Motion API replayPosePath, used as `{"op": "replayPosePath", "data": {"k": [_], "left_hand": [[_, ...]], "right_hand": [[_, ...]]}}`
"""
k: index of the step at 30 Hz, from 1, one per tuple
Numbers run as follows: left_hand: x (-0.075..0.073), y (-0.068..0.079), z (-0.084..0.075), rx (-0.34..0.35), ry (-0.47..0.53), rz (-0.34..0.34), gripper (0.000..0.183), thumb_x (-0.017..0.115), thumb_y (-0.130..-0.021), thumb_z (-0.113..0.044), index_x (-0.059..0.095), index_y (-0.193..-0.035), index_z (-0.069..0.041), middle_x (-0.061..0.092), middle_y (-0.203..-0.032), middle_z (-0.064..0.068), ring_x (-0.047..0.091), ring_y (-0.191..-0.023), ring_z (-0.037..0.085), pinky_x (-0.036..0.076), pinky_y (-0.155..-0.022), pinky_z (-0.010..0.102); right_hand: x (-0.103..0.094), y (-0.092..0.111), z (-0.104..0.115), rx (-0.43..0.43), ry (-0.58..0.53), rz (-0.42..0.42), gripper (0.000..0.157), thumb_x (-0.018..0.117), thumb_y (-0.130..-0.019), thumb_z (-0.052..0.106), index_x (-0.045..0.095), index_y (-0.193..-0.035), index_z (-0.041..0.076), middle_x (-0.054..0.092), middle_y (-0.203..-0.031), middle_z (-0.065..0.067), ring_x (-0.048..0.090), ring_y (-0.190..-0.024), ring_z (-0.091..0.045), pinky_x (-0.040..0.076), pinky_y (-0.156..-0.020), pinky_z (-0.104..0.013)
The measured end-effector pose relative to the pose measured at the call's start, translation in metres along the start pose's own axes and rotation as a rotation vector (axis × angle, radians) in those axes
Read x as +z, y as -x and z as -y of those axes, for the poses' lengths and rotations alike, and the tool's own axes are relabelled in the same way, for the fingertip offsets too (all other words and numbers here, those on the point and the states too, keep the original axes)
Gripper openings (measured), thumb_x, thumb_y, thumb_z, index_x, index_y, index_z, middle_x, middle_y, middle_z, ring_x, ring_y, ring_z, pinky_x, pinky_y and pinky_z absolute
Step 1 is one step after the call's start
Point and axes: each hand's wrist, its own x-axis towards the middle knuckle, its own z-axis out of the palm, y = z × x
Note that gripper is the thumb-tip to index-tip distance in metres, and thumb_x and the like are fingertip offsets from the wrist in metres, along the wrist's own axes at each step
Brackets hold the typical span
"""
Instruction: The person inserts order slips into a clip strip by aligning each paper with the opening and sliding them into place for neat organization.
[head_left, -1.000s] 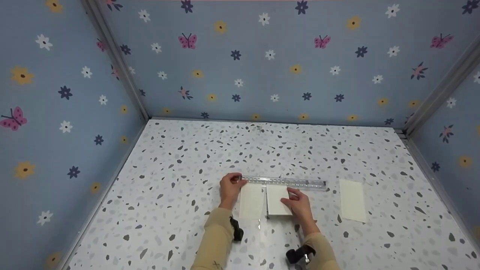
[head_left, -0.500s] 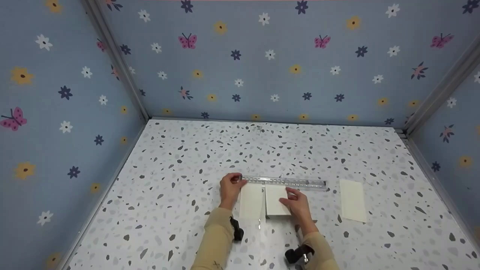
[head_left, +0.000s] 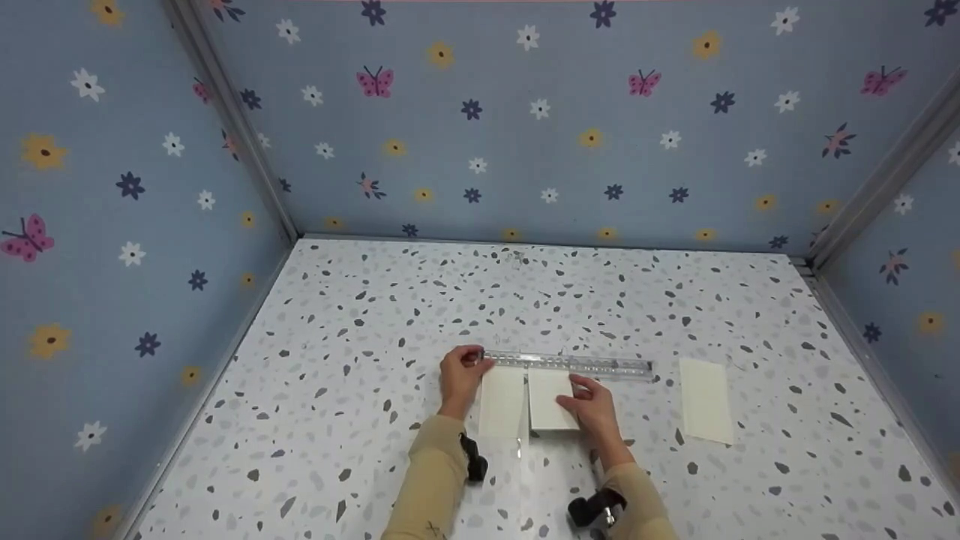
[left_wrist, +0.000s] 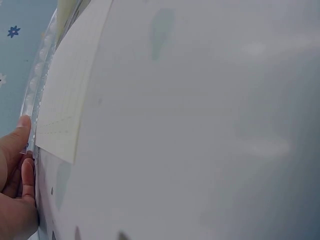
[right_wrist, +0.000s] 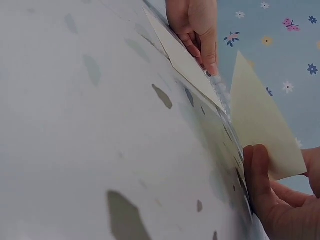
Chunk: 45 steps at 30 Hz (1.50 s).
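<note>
My left hand (head_left: 459,379) pinches the left end of a long clear plastic strip (head_left: 570,362) with a row of round bumps, seen closer in the left wrist view as a bumpy strip (left_wrist: 34,85) under the thumb. Just below it lies a cream paper sheet (head_left: 501,405), lengthwise toward me, its far edge at the strip. My right hand (head_left: 598,411) holds a second cream sheet (head_left: 547,401) by its right side, between thumb and fingers. In the right wrist view that held sheet (right_wrist: 257,125) stands tilted up from the table, fingertips on its lower part.
A third cream sheet (head_left: 706,401) lies apart to the right on the speckled white table (head_left: 360,420). Blue flowered walls (head_left: 525,135) enclose the table at the back and both sides. Black wrist cameras (head_left: 474,459) are strapped over the tan sleeves.
My right hand has shifted slightly left with its sheet, closer beside the lying sheet. My left hand and the clear strip have stayed in place.
</note>
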Motion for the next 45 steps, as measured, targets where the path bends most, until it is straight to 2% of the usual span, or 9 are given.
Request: {"op": "replayPosePath", "data": {"k": [8, 15, 26, 32, 40, 45], "left_hand": [[0.001, -0.001, -0.001, 0.002, 0.001, -0.005, 0.027, 0.075, -0.068, -0.007, 0.065, -0.093, -0.002, 0.059, -0.084, 0.008, 0.051, -0.075, 0.017, 0.043, -0.068, 0.029], [-0.001, 0.001, -0.001, 0.037, -0.003, -0.001, 0.026, 0.074, -0.069, -0.006, 0.065, -0.093, -0.001, 0.059, -0.084, 0.01, 0.052, -0.075, 0.018, 0.043, -0.067, 0.03], [0.0, 0.001, -0.002, 0.009, 0.01, 0.01, 0.026, 0.074, -0.07, -0.007, 0.065, -0.094, -0.001, 0.059, -0.086, 0.01, 0.052, -0.078, 0.019, 0.044, -0.069, 0.03], [-0.001, 0.002, -0.003, 0.01, 0.01, 0.009, 0.026, 0.074, -0.07, -0.007, 0.065, -0.093, -0.002, 0.059, -0.086, 0.01, 0.052, -0.078, 0.018, 0.043, -0.069, 0.03], [0.001, 0.0, -0.001, 0.033, 0.016, -0.001, 0.025, 0.074, -0.069, -0.005, 0.065, -0.092, -0.001, 0.06, -0.085, 0.009, 0.052, -0.076, 0.017, 0.044, -0.068, 0.029], [0.001, -0.001, 0.001, 0.036, 0.012, 0.002, 0.025, 0.074, -0.069, -0.005, 0.065, -0.092, -0.002, 0.059, -0.083, 0.008, 0.051, -0.075, 0.017, 0.043, -0.066, 0.029]], "right_hand": [[0.002, 0.0, 0.0, -0.004, 0.023, -0.005, 0.053, 0.068, -0.073, 0.001, 0.048, -0.122, -0.001, 0.056, -0.107, -0.024, 0.058, -0.085, -0.024, 0.048, -0.071, -0.032], [0.003, 0.002, 0.0, 0.0, 0.006, 0.001, 0.053, 0.067, -0.074, 0.003, 0.048, -0.124, 0.0, 0.056, -0.107, -0.021, 0.057, -0.086, -0.023, 0.047, -0.074, -0.032], [0.005, 0.002, 0.0, -0.008, 0.01, -0.019, 0.055, 0.067, -0.074, 0.001, 0.047, -0.124, 0.0, 0.057, -0.106, -0.02, 0.058, -0.085, -0.023, 0.047, -0.074, -0.032], [0.004, 0.004, 0.002, -0.016, 0.043, -0.019, 0.053, 0.066, -0.075, 0.003, 0.047, -0.124, -0.001, 0.055, -0.111, -0.023, 0.056, -0.094, -0.027, 0.045, -0.08, -0.037], [-0.005, 0.011, 0.007, -0.127, 0.226, -0.032, 0.044, 0.064, -0.08, 0.009, 0.05, -0.12, -0.002, 0.058, -0.101, -0.018, 0.057, -0.091, -0.028, 0.048, -0.074, -0.034], [-0.015, 0.013, 0.009, -0.175, 0.245, -0.011, 0.038, 0.063, -0.08, 0.007, 0.053, -0.115, -0.003, 0.059, -0.096, -0.017, 0.059, -0.083, -0.025, 0.05, -0.065, -0.03]]}}
